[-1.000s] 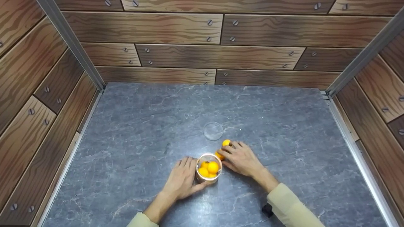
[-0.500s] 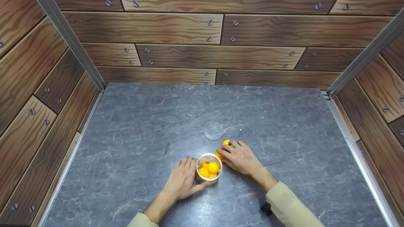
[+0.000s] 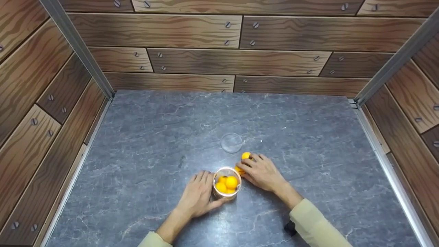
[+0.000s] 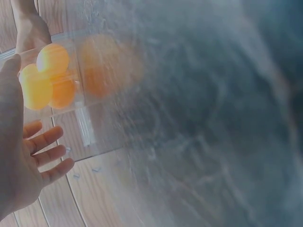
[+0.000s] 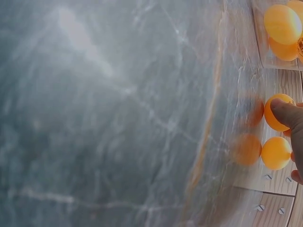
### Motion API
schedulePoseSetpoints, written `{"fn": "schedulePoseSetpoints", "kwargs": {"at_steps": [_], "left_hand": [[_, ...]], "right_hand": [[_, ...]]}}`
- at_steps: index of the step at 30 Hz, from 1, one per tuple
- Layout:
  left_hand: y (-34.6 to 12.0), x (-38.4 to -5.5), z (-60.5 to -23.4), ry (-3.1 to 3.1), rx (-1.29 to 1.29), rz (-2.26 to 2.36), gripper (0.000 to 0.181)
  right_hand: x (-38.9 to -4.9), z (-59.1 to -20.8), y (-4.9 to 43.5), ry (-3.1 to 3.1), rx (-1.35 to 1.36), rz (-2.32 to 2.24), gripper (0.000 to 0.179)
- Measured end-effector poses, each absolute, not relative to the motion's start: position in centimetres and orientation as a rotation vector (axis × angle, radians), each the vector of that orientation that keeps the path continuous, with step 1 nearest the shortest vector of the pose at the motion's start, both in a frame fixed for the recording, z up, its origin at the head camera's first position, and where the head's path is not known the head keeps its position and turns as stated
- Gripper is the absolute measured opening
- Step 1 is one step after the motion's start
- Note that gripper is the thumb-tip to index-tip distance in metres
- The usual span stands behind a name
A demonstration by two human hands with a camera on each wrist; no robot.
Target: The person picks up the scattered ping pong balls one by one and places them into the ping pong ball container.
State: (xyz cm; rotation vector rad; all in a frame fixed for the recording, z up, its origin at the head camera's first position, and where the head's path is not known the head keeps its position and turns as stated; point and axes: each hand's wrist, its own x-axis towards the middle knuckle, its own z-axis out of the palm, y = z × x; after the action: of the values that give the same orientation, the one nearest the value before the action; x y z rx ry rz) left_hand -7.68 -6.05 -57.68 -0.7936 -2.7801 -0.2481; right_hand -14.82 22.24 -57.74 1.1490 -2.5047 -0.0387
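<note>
A clear round plastic jar (image 3: 227, 167) stands upright on the table with several orange table tennis balls (image 3: 231, 182) inside. My left hand (image 3: 196, 197) holds it from the left, thumb along the near side and fingers along the far left side. Just right of the jar, my right hand (image 3: 263, 173) pinches an orange table tennis ball (image 5: 273, 116) between thumb and fingers, low at the tabletop. Another ball (image 5: 276, 153) lies right beside it, close to the other fingers, and part of it shows beyond the hand in the head view.
A clear round disc, apparently a lid (image 3: 231, 142), lies flat behind the jar. The grey marbled table (image 3: 154, 137) is enclosed by wood-patterned walls (image 3: 192, 61) at the back and sides. A small black object (image 3: 290, 227) shows beneath the right sleeve.
Both hands and the jar stay almost in place. The ball under my right fingers has shifted very slightly; the second ball and the disc have not moved.
</note>
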Motion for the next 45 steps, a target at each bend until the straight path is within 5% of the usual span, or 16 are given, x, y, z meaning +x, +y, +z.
{"fn": "schedulePoseSetpoints", "kwargs": {"at_steps": [45], "left_hand": [[-6.1, -7.7, -57.6, -2.799, -0.801, -0.244, 0.087]], "right_hand": [[-13.2, -55.4, 24.6, -2.483, 1.039, 0.172, 0.046]]}}
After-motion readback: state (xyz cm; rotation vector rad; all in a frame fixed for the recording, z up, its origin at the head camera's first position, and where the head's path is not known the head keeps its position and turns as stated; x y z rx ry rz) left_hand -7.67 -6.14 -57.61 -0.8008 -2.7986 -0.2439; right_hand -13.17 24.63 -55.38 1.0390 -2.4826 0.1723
